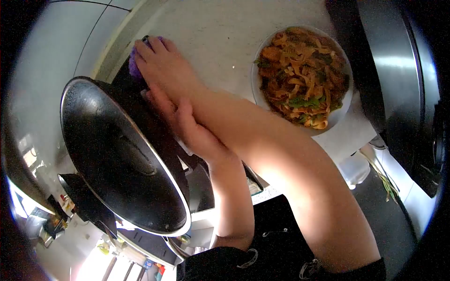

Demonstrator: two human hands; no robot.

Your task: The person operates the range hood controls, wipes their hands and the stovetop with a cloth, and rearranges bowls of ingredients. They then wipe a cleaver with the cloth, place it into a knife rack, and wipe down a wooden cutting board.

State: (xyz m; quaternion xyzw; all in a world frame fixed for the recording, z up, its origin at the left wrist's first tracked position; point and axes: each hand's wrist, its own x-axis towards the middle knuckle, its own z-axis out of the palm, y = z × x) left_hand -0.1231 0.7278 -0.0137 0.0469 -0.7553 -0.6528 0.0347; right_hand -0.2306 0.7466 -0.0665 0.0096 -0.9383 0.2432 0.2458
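Observation:
My right hand [159,63] is pressed over a bunched purple cloth [135,65] on the pale countertop [211,28], its fingers closed round the cloth. Below my right forearm, my left hand [194,129] is curled, with the thumb toward my right wrist. A bit of something whitish shows under its palm, but what the fingers grip is hidden. Close by on the left stands a dark wok [117,150], tilted steeply so its inside faces me; I cannot tell whether my left hand touches it.
A white plate [348,100] of cooked food with brown strips and green pieces sits right of my arms. Beyond it is a dark and metallic appliance [398,61]. Green stalks [389,185] and a whitish bag [354,169] lie lower right. A tiled wall [56,51] rises at left.

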